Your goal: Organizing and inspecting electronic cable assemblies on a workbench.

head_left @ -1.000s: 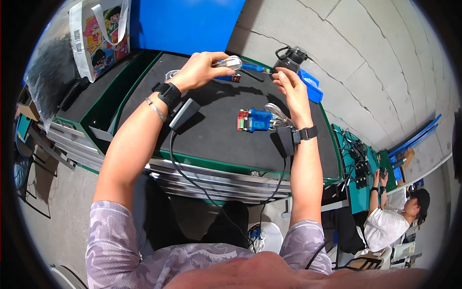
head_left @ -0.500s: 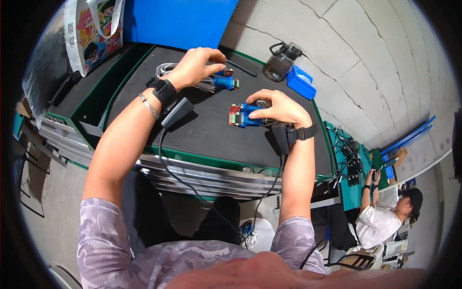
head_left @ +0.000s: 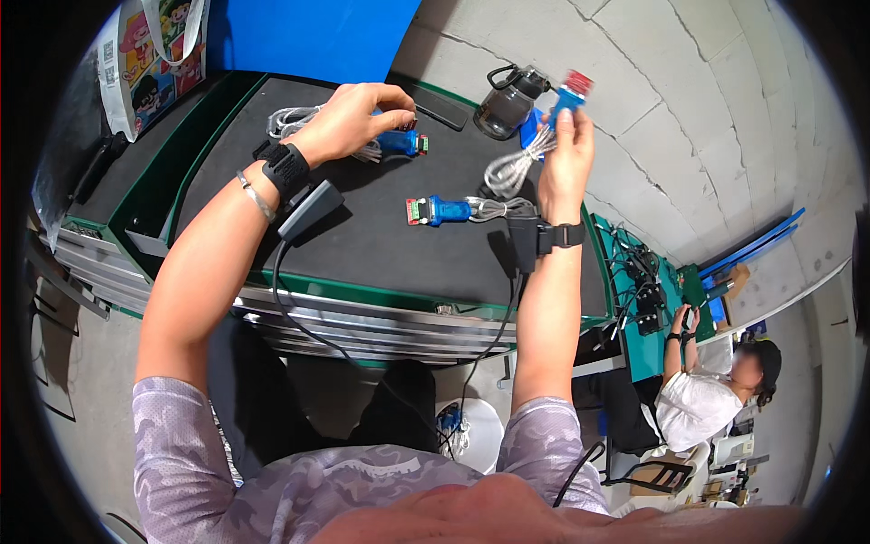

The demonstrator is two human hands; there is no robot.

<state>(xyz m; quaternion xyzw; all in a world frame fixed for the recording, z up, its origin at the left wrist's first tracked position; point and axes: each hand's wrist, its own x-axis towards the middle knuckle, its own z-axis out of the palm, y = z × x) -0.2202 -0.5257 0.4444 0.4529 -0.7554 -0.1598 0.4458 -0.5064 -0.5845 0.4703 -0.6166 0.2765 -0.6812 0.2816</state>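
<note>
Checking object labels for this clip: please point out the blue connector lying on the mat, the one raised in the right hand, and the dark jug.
Blue connector on mat point(head_left: 441, 210): head view, its blue shell.
Raised connector point(head_left: 569, 93): head view, blue body above the right hand's fingertips.
Dark jug point(head_left: 509, 102): head view, its body.

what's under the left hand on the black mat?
Under the left hand lies a blue connector pinched at its fingertips, beside a coiled grey cable. The palm covers where the cable joins it.

Workshop: green-edged workbenches point(head_left: 362, 295), cable clutter point(head_left: 639, 286), concrete floor point(head_left: 689, 136).
</note>
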